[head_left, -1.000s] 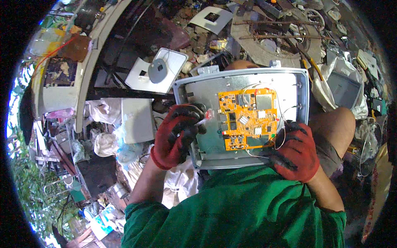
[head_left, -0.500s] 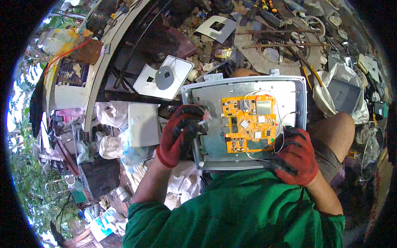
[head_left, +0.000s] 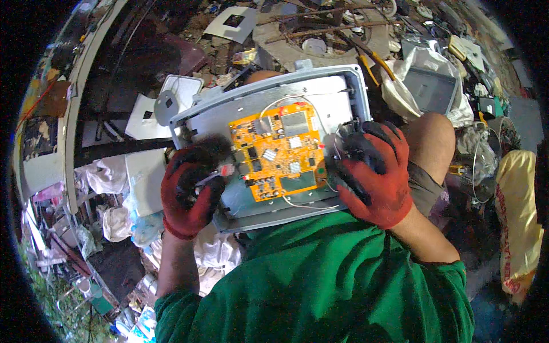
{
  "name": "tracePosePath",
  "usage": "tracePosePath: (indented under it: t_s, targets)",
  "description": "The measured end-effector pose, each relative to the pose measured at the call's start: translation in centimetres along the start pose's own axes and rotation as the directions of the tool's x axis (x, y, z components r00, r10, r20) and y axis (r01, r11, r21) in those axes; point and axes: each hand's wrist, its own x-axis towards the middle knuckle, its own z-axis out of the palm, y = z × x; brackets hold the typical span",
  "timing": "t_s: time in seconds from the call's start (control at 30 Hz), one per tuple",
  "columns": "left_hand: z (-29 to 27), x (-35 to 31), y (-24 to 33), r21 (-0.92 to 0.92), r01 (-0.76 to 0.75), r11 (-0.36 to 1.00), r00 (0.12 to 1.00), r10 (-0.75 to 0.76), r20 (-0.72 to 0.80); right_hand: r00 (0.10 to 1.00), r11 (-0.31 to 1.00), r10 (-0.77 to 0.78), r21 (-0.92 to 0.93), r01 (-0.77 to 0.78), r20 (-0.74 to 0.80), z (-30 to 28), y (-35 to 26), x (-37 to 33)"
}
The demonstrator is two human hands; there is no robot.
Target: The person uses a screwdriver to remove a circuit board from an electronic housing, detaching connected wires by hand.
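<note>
As the grey housing (head_left: 333, 102) lies open against the green shirt (head_left: 320, 280), its rim (head_left: 329, 73), judged stiff, offers soundest hold. Left hand (head_left: 191, 191), eight o'clock, curls round a pinkish piece (head_left: 227, 170); right hand (head_left: 377, 177), three o'clock, overlaps the rim, grip undetermined. The orange board (head_left: 274, 146) seems light, brittle. Room narrows by the knee (head_left: 432, 134), three o'clock; a white plate (head_left: 244, 28) lies beyond eleven.

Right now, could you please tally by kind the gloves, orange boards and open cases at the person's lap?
Gloves: 2
Orange board: 1
Open case: 1
Total: 4
</note>
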Motion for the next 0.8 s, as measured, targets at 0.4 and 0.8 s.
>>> tracePosePath:
  t_s: [0.4,0.8]
  targets:
    - [0.6,-1.1,-1.4,0.102,-0.021,0.995,0.998,0.027,-0.054,0.997,0.997,0.068,-0.043,-0.07,-0.043,0.5,0.0,1.7]
    - [0.6,-0.9,-1.6,0.257,-0.139,0.956,0.988,0.151,-0.024,1.0,0.999,-0.025,0.04,0.025,-0.005,2.6,1.3,5.1]
